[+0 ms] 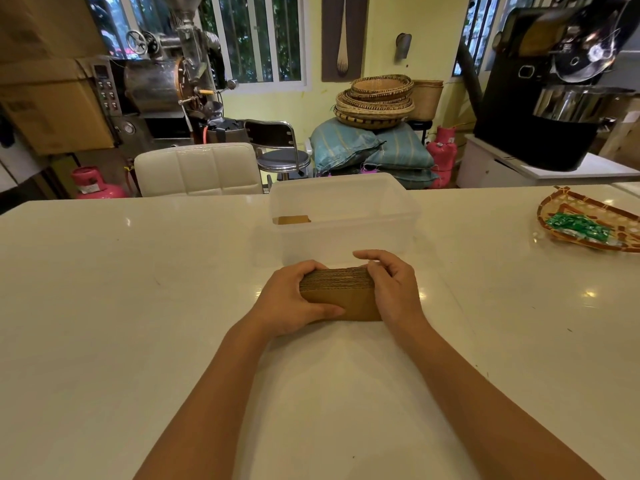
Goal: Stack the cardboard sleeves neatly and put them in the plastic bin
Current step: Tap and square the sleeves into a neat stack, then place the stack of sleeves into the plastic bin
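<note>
Glossy white countertop (138,306) fills most of the view, smooth and slightly reflective with little glints of ceiling light on it. Behind it the room is kind of a coffee workshop: a steel drum roaster (162,81) on the left, a black roaster (547,98) on the right, a quilted white chair back (197,169) tucked against the far edge of the counter, and a pile of round woven baskets (375,98) sitting on blue striped sacks (374,147).

Front and center, a stack of cardboard sleeves (341,294) rests on the counter, standing on its long edge so you see the brown flat face of the nearest sleeve and the ridged corrugated edges along the top. Both hands are clamped on it from the sides. The left hand (294,299) wraps the left end, thumb lying across the front face and fingers curled over the top. The right hand (391,285) presses the right end, fingers bent over the top edge.

Just beyond the stack is the plastic bin (346,233), a translucent rectangular tub with rounded corners and a lipped rim. Through its cloudy wall there's a brown cardboard piece (291,220) showing at the left side inside.

Off to the right near the counter edge sits a flat woven tray (585,206) with an orange rim, holding green shiny packets (576,225).
</note>
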